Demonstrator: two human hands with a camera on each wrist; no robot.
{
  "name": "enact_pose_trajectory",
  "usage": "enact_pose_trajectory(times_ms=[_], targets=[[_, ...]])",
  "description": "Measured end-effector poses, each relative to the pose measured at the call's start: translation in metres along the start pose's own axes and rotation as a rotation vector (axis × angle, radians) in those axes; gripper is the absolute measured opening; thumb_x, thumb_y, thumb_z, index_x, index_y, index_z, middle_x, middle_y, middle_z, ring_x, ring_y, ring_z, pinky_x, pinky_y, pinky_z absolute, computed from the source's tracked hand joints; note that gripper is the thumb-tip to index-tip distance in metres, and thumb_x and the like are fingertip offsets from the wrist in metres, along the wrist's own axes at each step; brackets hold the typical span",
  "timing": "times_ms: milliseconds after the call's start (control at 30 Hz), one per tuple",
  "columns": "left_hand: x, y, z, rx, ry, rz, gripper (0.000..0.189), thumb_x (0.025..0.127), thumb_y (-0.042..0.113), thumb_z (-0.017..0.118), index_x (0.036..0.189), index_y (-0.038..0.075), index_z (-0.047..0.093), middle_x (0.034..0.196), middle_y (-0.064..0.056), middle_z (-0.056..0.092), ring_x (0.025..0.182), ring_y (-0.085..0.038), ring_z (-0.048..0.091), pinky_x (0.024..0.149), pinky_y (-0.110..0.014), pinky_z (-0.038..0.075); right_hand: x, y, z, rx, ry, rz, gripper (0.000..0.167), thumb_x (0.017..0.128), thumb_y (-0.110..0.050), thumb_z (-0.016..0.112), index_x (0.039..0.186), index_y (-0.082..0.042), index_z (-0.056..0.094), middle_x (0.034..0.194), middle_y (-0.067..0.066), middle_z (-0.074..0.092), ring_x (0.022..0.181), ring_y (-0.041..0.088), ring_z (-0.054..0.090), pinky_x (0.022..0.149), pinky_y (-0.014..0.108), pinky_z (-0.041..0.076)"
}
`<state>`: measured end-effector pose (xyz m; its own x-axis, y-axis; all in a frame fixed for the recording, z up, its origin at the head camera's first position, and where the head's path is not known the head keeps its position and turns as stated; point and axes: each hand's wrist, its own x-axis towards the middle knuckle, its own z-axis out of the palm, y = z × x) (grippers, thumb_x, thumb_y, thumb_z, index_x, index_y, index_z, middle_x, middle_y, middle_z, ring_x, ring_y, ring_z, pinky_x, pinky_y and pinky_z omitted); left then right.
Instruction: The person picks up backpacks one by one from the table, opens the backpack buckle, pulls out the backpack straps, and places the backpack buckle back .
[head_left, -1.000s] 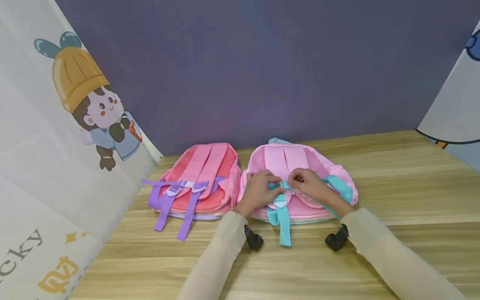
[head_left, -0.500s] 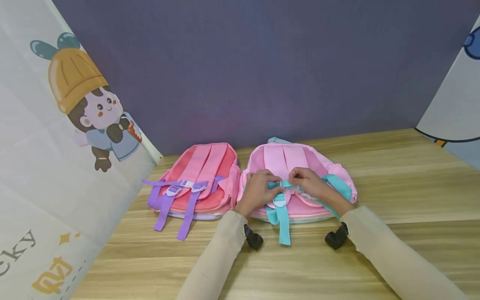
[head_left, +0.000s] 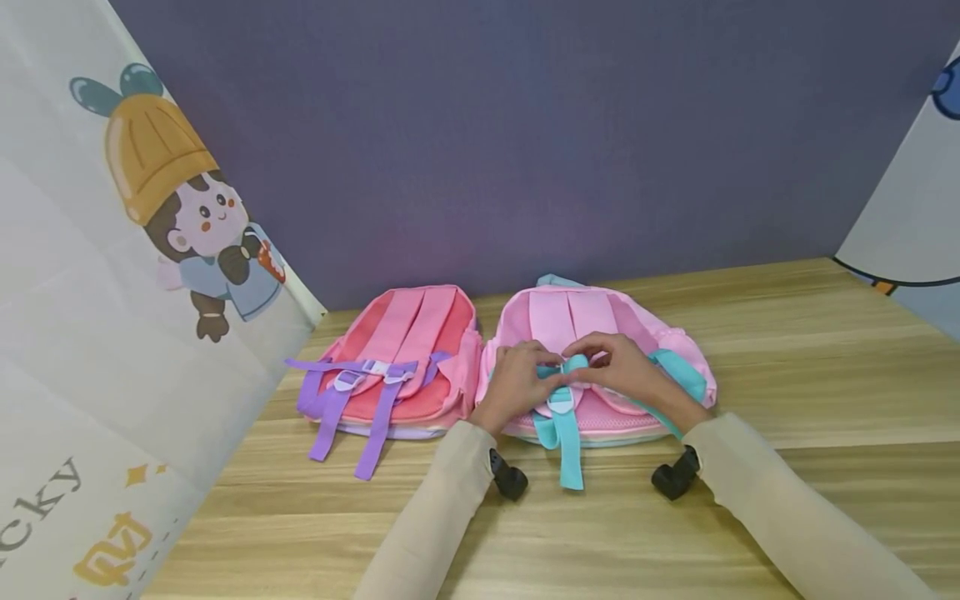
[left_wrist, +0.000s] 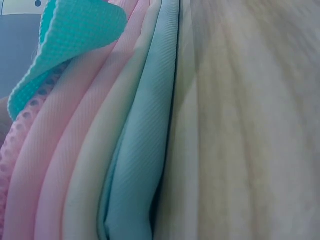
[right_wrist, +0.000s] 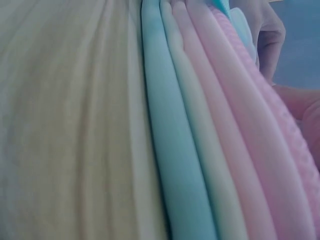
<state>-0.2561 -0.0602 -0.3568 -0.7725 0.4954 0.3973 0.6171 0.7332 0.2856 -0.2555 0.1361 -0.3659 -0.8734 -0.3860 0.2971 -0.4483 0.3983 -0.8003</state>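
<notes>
A light pink backpack (head_left: 553, 321) with teal straps lies on the table, its back panel and shoulder straps facing up. At its middle, my left hand (head_left: 513, 382) pinches the teal chest strap around a small buckle mostly hidden by the fingers. My right hand (head_left: 626, 371) holds a raised fold of teal webbing (head_left: 575, 364) between thumb and fingers, its thumb close to the left fingertips. A loose teal strap end (head_left: 570, 462) hangs over the bag's front edge. Both wrist views mainly catch the bag's layered side (left_wrist: 95, 130), with a teal strap (left_wrist: 80, 42) curling over it on the left.
Left of this bag, touching it, lies a coral-pink backpack (head_left: 390, 333) with purple straps and a white buckle (head_left: 375, 367) across them. The wooden table (head_left: 810, 350) meets a dark panel (head_left: 525, 150) behind. A printed white sheet (head_left: 60, 250) borders the left side.
My right hand has shifted slightly left, and its thumb and fingers have spread around the teal webbing, which now bulges upward. My left hand stays in place.
</notes>
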Motion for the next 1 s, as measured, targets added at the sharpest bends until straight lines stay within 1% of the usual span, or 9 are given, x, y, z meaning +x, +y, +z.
enact_pose_trajectory(times_ms=[100, 233, 467, 733, 1000], targets=[[0.0, 0.0002, -0.0002, -0.001, -0.001, 0.002, 0.029, 0.085, 0.035, 0.07, 0.107, 0.017, 0.074, 0.092, 0.003, 0.07, 0.093, -0.013, 0.061, 0.084, -0.036, 0.036, 0.0003, 0.0002, 0.0009, -0.013, 0.022, -0.019, 0.026, 0.084, -0.016, 0.072, 0.109, -0.008, 0.069, 0.106, 0.009, 0.068, 0.092, 0.015, 0.059, 0.079, 0.024, 0.05], [-0.0001, 0.0004, -0.0007, 0.0, -0.003, 0.007, 0.028, 0.085, 0.035, 0.07, 0.106, 0.016, 0.074, 0.092, 0.002, 0.07, 0.093, -0.013, 0.061, 0.084, -0.036, 0.036, -0.0004, -0.0016, 0.0014, -0.021, 0.055, -0.036, 0.023, 0.084, -0.014, 0.072, 0.106, -0.006, 0.07, 0.102, 0.009, 0.07, 0.089, 0.013, 0.059, 0.078, 0.024, 0.05], [0.0009, -0.0001, -0.0001, -0.003, 0.002, 0.015, 0.026, 0.084, 0.034, 0.07, 0.103, 0.016, 0.075, 0.091, 0.003, 0.071, 0.093, -0.014, 0.061, 0.084, -0.036, 0.037, -0.0024, -0.0061, 0.0006, -0.07, 0.101, 0.004, 0.019, 0.082, -0.018, 0.075, 0.1, -0.01, 0.073, 0.097, 0.004, 0.072, 0.087, 0.013, 0.06, 0.078, 0.025, 0.051], [0.0005, 0.0001, -0.0008, 0.006, 0.007, 0.009, 0.023, 0.084, 0.033, 0.07, 0.1, 0.017, 0.075, 0.09, 0.003, 0.07, 0.092, -0.014, 0.061, 0.083, -0.036, 0.037, -0.0013, -0.0042, 0.0017, -0.02, 0.124, -0.031, 0.006, 0.081, -0.014, 0.075, 0.085, -0.01, 0.074, 0.085, 0.004, 0.071, 0.076, 0.01, 0.062, 0.07, 0.022, 0.051], [0.0, 0.0, -0.0004, 0.01, 0.011, -0.001, 0.025, 0.083, 0.034, 0.072, 0.102, 0.017, 0.075, 0.09, 0.003, 0.069, 0.091, -0.013, 0.061, 0.082, -0.035, 0.036, -0.0003, -0.0017, 0.0027, -0.022, 0.141, -0.052, 0.006, 0.084, -0.012, 0.072, 0.083, -0.006, 0.072, 0.082, 0.006, 0.069, 0.076, 0.01, 0.06, 0.072, 0.024, 0.051]])
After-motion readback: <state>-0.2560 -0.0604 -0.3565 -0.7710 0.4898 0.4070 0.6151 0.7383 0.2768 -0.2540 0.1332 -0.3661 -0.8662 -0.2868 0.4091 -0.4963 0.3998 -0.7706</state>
